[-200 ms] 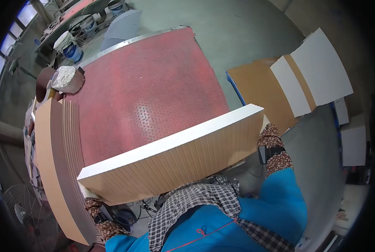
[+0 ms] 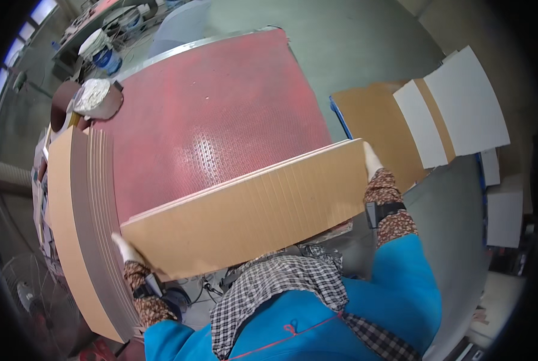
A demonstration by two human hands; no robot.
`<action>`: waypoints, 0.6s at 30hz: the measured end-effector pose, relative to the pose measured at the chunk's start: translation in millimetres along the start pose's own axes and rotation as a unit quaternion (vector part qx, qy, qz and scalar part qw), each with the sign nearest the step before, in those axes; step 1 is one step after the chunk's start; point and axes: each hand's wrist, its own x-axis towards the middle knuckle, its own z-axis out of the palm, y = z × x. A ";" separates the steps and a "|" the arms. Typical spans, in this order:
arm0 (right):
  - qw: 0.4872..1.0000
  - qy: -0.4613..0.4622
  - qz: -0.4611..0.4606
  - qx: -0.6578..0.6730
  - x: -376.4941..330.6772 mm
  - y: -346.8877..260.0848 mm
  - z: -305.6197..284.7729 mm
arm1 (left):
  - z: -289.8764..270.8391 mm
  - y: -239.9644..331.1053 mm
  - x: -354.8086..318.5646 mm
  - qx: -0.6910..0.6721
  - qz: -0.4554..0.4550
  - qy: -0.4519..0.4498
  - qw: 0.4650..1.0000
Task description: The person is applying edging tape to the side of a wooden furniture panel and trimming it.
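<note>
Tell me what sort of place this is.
Probably a woodworking or panel workshop: a big red perforated table, a stack of brown boards on edge beside it, and more cut panels on the concrete floor.

Blue jacket, floral sleeves, white gloves

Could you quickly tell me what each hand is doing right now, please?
Left hand: closed on the left end of the stack of brown boards.
Right hand: closed on its right end.
</note>
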 end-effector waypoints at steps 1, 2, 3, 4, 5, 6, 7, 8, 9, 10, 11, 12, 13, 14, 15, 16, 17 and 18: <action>1.000 -0.011 0.001 -0.012 0.1 -0.9 5.5 | -7.3 -10.5 34.8 0.093 0.016 0.165 0.982; 0.969 0.085 -0.035 -0.229 3.5 4.0 4.4 | 10.9 -8.3 21.9 0.204 0.023 0.175 0.963; 0.882 0.168 -0.074 -0.434 13.4 9.5 4.0 | 23.9 -4.3 3.0 0.308 0.030 0.188 0.932; 0.872 0.158 -0.084 -0.456 23.0 14.4 3.3 | 22.9 -1.3 5.7 0.301 0.022 0.195 0.933; 0.868 0.145 -0.089 -0.467 30.5 15.8 8.4 | 16.6 1.4 7.5 0.290 0.028 0.167 0.942; 0.885 0.136 -0.088 -0.436 31.1 19.7 7.0 | 13.7 3.1 12.8 0.285 0.034 0.132 0.949; 0.902 0.126 -0.085 -0.405 30.5 24.1 4.3 | 11.5 3.7 18.7 0.281 0.025 0.137 0.950; 0.943 0.096 -0.086 -0.308 40.3 33.4 -8.2 | 9.2 1.7 27.1 0.271 0.039 0.112 0.955; 0.939 0.084 -0.086 -0.321 38.2 37.0 -2.9 | 2.3 -2.0 32.3 0.259 0.053 0.097 0.960; 0.965 0.051 -0.073 -0.247 30.4 36.2 2.8 | -5.1 -7.8 37.9 0.246 0.067 0.080 0.964; 0.984 0.019 -0.057 -0.170 20.7 36.7 7.6 | -14.8 -15.8 41.2 0.234 0.081 0.064 0.967; 0.981 0.012 -0.054 -0.184 10.3 40.4 7.3 | -25.6 -26.6 42.9 0.223 0.095 0.045 0.969; 0.981 0.010 -0.031 -0.191 -0.9 45.2 3.8 | -38.5 -39.0 40.4 0.216 0.085 0.055 0.971; 0.980 0.009 -0.008 -0.197 -11.8 50.8 -1.4 | -50.3 -50.7 36.4 0.270 0.122 0.025 0.955; 0.978 0.001 -0.003 -0.208 -21.8 57.7 -7.4 | -61.4 -59.5 30.1 0.324 0.159 -0.005 0.933; 0.986 -0.006 0.004 -0.167 -33.0 65.7 -15.3 | -52.1 -54.7 4.5 0.320 0.137 -0.006 0.938; 0.992 -0.024 0.011 -0.127 -41.4 69.8 -16.2 | -81.3 -83.9 27.7 0.246 0.112 -0.021 0.963; 0.990 -0.034 0.015 -0.137 -52.9 74.6 -12.5 | -88.7 -87.5 28.7 0.235 0.115 -0.035 0.964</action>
